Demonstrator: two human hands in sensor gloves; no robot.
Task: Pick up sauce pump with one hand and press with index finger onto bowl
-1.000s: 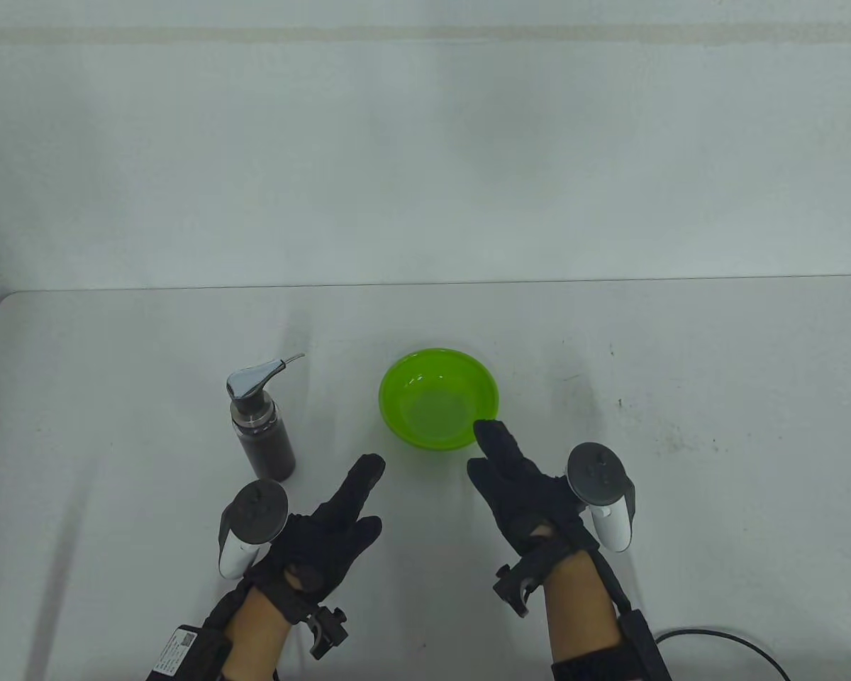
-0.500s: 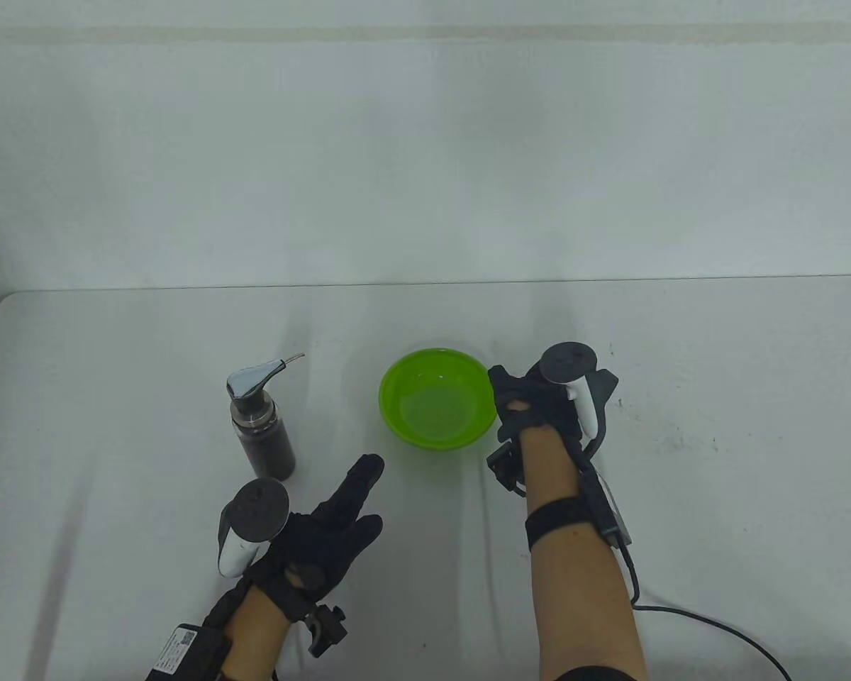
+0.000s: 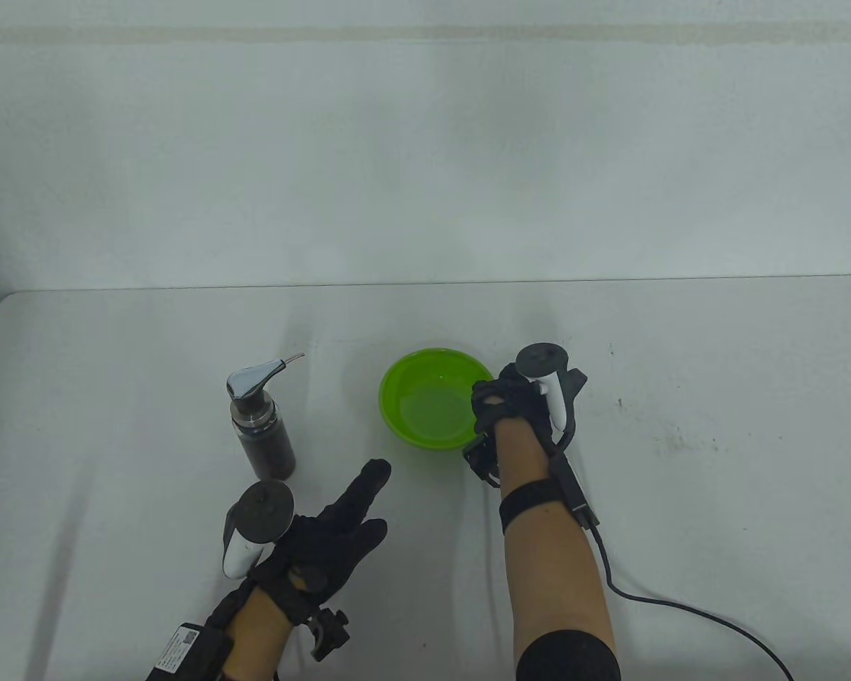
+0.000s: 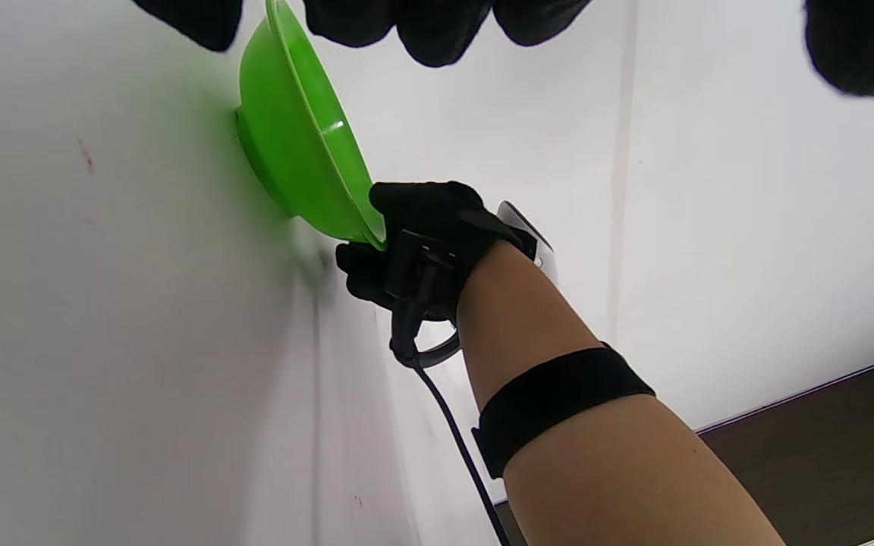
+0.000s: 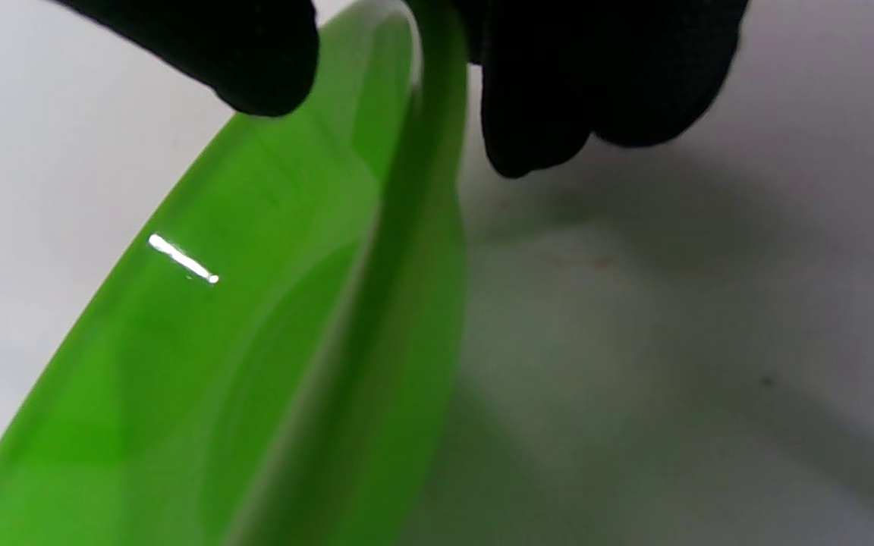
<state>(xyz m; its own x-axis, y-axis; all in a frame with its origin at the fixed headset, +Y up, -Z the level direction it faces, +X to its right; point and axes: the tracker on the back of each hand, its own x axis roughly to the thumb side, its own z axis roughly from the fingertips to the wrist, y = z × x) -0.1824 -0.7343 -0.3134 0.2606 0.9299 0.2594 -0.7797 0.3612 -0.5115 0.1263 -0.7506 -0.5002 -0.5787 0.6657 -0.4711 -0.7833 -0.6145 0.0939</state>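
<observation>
The sauce pump (image 3: 262,433), a dark bottle with a chrome spout pointing right, stands upright on the white table left of the green bowl (image 3: 397,383). My right hand (image 3: 500,401) is at the bowl's right rim. In the right wrist view the thumb (image 5: 240,53) lies over the bowl's inside (image 5: 217,364) and the fingers (image 5: 558,91) lie on its outside, with the rim between them. The left wrist view shows the same hold (image 4: 422,243) on the bowl (image 4: 293,159). My left hand (image 3: 340,521) is open, fingers stretched out, below and right of the pump, touching nothing.
A black cable (image 3: 681,610) runs from my right wrist toward the table's bottom right. The table's far edge (image 3: 425,286) meets a pale wall. Small dark marks (image 3: 620,404) dot the table right of the bowl.
My right hand has moved forward from the front of the table to the bowl's right side and then closed in on its rim. My left hand has barely moved. The pump has not moved.
</observation>
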